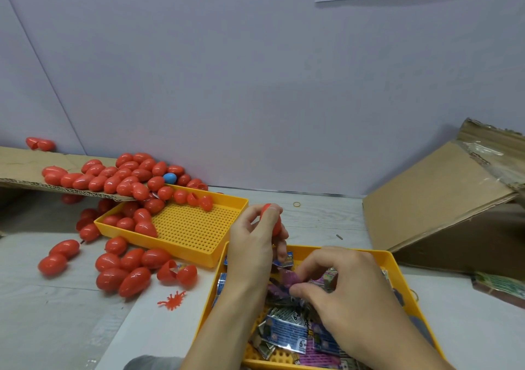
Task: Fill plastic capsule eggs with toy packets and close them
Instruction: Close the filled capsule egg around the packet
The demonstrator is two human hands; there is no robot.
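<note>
My left hand (252,236) grips a red capsule egg (275,222) above the far edge of the near yellow tray (395,264). That tray holds several toy packets (287,327) in blue, purple and silver. My right hand (341,287) reaches into the tray and pinches a purple packet (288,277) between thumb and fingers. Several red eggs (125,267) lie on the table to the left, and an open red egg (177,273) sits beside them.
A second yellow perforated tray (196,227) with several red eggs stands behind, under a cardboard flap (25,168) loaded with more eggs and one blue egg (170,178). A cardboard box (443,196) leans at right. A red splat toy (172,301) and a rubber band (297,204) lie on the table.
</note>
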